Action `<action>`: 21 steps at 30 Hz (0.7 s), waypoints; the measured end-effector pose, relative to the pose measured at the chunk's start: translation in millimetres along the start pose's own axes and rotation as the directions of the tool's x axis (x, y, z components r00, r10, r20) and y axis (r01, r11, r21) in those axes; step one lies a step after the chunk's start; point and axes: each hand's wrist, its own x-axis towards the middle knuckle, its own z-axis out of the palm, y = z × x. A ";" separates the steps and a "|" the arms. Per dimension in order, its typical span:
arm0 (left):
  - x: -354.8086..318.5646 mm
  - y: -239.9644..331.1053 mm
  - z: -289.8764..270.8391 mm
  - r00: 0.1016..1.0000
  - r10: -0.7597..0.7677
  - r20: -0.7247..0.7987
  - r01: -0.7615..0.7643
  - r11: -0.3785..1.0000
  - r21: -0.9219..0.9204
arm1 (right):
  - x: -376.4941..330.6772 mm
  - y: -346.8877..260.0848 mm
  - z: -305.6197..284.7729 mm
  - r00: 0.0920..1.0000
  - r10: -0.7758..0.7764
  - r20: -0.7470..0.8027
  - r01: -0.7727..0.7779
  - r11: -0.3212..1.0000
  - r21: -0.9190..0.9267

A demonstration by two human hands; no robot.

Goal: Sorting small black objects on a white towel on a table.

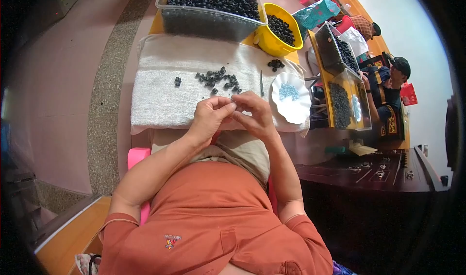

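Glossy round black beads (210, 83) lie loose on the white cloth towel (158, 98) — eleven o'clock from the hands. Bare left hand (211, 114) and right hand (253, 115) meet at the fingertips, pinching a tiny piece (234, 104) (too small to identify). White scalloped plate (292, 112), bearing pale-blue grains (289, 91): three o'clock.

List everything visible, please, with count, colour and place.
Towel: one, white, centre
Beads: many, black, on towel
Tool: one, dark, by plate
Plate: one, white, towel's right
Tiny beads: many, blue, on plate
Tub: one, clear, beyond towel
Bowl: one, yellow, beside tub
Boxes: two, clear, right
People: at least two, varied clothes, right
Desk: one, dark, lower right
Chair: one, pink, lower centre
Shirt: one, rust, bottom
Left hand: one, bare, over towel
Right hand: one, bare, beside left
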 end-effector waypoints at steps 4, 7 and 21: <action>-0.9 1.7 0.1 0.999 0.037 0.022 -0.038 0.999 0.018 | -2.5 4.9 -5.9 0.999 -0.002 0.045 0.005 0.998 -0.060; -3.1 7.4 0.8 0.999 0.029 0.025 -0.029 0.999 0.032 | -2.3 3.3 -8.5 0.998 0.011 0.063 -0.008 0.999 -0.049; -1.5 8.6 1.3 0.999 0.051 0.020 -0.054 0.984 0.167 | -5.0 5.0 -14.3 0.995 0.069 0.076 -0.069 0.998 -0.001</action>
